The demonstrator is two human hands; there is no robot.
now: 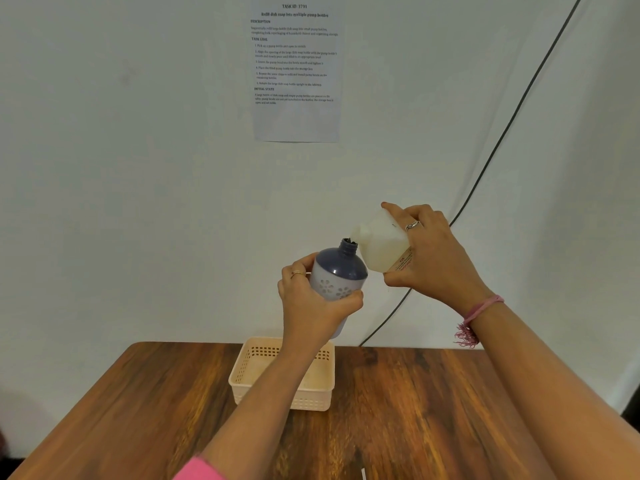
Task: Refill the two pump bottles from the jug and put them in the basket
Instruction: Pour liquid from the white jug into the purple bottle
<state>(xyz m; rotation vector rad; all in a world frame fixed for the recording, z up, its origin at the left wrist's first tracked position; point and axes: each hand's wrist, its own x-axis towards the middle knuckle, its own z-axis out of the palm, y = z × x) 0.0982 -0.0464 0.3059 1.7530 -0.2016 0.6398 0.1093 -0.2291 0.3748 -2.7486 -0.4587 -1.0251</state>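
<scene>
My left hand [313, 299] grips a purple pump bottle [341, 271] with a pale flowered lower part, held in the air with its open neck tilted up to the right. No pump head is on it. My right hand [429, 254] holds a translucent white jug [381, 242] tipped to the left, its spout right at the bottle's neck. A cream plastic basket [249, 375] stands below on the wooden table [415, 410], partly hidden by my left forearm. What I can see of its inside holds nothing. A second pump bottle is not in view.
A white wall rises just behind the table, with a printed task sheet [296, 71] taped to it. A black cable [512, 116] runs diagonally down the wall to the table's back edge. A small white object [363, 474] lies at the table's near edge.
</scene>
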